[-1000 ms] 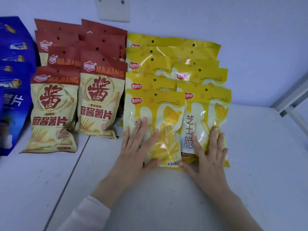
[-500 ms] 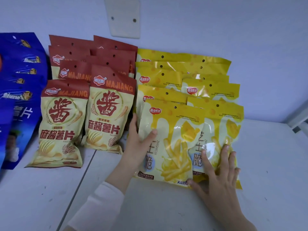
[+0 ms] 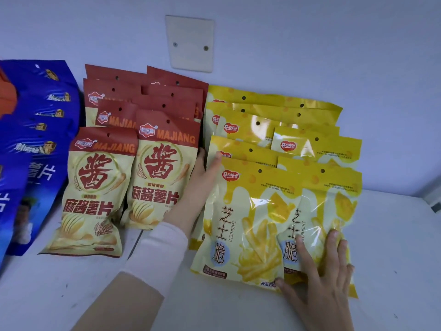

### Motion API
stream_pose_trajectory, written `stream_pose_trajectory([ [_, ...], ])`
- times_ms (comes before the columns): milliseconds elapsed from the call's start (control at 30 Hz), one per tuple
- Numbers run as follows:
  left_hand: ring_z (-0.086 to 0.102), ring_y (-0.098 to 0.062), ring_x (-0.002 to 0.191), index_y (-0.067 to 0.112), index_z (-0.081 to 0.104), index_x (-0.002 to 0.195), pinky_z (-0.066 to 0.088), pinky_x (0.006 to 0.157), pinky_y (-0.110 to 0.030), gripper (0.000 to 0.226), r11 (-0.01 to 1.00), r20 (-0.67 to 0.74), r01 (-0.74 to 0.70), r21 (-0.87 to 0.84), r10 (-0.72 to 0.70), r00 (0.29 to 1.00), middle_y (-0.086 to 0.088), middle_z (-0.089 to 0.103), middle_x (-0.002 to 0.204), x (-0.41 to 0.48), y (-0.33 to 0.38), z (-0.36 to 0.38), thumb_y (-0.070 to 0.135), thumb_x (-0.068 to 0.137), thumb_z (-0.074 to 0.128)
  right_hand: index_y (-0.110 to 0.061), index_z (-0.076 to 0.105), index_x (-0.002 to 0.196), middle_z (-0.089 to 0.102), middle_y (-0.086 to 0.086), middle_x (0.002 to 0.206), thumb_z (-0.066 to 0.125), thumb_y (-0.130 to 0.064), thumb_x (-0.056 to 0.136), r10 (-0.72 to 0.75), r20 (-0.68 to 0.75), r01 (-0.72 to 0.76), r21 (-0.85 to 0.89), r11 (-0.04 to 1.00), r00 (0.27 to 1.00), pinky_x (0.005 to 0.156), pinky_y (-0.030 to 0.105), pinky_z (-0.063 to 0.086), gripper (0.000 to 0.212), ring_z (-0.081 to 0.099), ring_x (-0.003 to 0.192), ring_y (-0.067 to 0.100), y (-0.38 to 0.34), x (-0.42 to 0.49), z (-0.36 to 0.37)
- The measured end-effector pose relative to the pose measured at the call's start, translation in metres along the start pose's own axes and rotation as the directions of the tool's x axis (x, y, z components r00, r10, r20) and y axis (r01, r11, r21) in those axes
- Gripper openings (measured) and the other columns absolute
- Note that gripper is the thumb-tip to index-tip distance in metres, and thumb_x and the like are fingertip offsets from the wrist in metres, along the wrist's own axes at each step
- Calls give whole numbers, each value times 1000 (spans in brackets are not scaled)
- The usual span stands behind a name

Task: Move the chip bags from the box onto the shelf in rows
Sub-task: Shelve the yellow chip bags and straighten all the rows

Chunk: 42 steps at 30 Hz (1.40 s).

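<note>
Squaring the yellow rows on the shelf (image 3: pixel 396 249): my left hand (image 3: pixel 202 180) pinches the left edge of the front yellow bag (image 3: pixel 248 223), fingers apparently tucked behind; my right hand (image 3: pixel 319 278), fingers straight and spread, presses the neighbouring bag (image 3: pixel 334 201) flat.

Majiang bags (image 3: pixel 95 192) left of Zhishicui bags (image 3: pixel 250 223)
</note>
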<state>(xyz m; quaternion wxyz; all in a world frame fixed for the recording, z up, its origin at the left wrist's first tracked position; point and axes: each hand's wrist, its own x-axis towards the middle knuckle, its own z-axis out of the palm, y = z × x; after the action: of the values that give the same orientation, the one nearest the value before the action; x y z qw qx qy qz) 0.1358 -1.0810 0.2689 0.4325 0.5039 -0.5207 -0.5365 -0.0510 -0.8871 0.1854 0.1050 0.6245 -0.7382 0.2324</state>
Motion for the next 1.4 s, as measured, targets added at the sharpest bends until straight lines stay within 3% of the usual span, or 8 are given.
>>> stream_pose_trajectory([
  [200,45,-23,126,37,25,144,35,106,-48,116,992,62,77,-99,-71,996,2,44,142,40,2,3,95,45,42,-36,25,141,17,26,149,26,-81,77,-13,-35,13,4,1000,999,89,64,32,78,21,134,47,0,2,1],
  [467,63,-25,107,33,56,124,45,97,-45,78,960,216,215,-181,-174,961,-4,65,120,31,3,-6,85,68,41,-35,27,140,19,27,148,26,-82,76,-9,-55,8,-8,1000,998,89,64,32,79,22,134,47,0,4,4],
  [733,63,-24,99,20,59,117,49,84,-36,63,918,340,320,-235,-231,912,-7,67,113,8,29,-3,66,89,26,-33,27,139,15,27,149,24,-77,81,5,-37,-6,-11,1000,999,89,65,31,73,19,134,48,-2,3,4],
  [833,68,-13,80,28,60,106,52,72,-28,57,942,221,217,-255,-161,962,0,72,97,0,21,-11,68,88,23,-32,26,139,13,27,150,24,-74,83,9,-28,-9,-10,1000,1000,92,68,29,70,14,136,47,-1,1,4],
  [967,46,1,121,36,40,135,36,105,-30,73,987,69,7,-159,4,998,14,48,135,-38,-8,-19,72,73,52,-31,29,139,11,24,152,27,-73,83,26,-10,-26,10,1000,1000,94,69,27,70,10,138,45,0,-1,3],
  [1033,46,18,111,37,29,139,42,91,-12,72,988,115,-122,-97,133,984,30,50,124,-78,-24,-13,43,78,67,-29,33,139,10,23,152,28,-72,83,32,-9,-32,18,999,999,95,68,26,70,9,139,45,-1,-1,3],
  [1133,54,14,99,49,35,118,50,70,-10,75,971,120,-238,20,234,965,41,54,101,-108,-44,1,25,63,81,-29,33,139,6,22,153,25,-72,85,42,-2,-42,23,999,999,97,69,23,69,5,139,44,-2,1,1],
  [1400,45,26,101,51,35,110,39,76,2,77,935,-62,-346,80,351,934,49,48,99,-93,-54,15,12,63,82,-29,25,143,-1,24,153,26,-77,81,-41,50,40,3,999,998,98,69,18,78,-3,140,44,8,8,3],
])
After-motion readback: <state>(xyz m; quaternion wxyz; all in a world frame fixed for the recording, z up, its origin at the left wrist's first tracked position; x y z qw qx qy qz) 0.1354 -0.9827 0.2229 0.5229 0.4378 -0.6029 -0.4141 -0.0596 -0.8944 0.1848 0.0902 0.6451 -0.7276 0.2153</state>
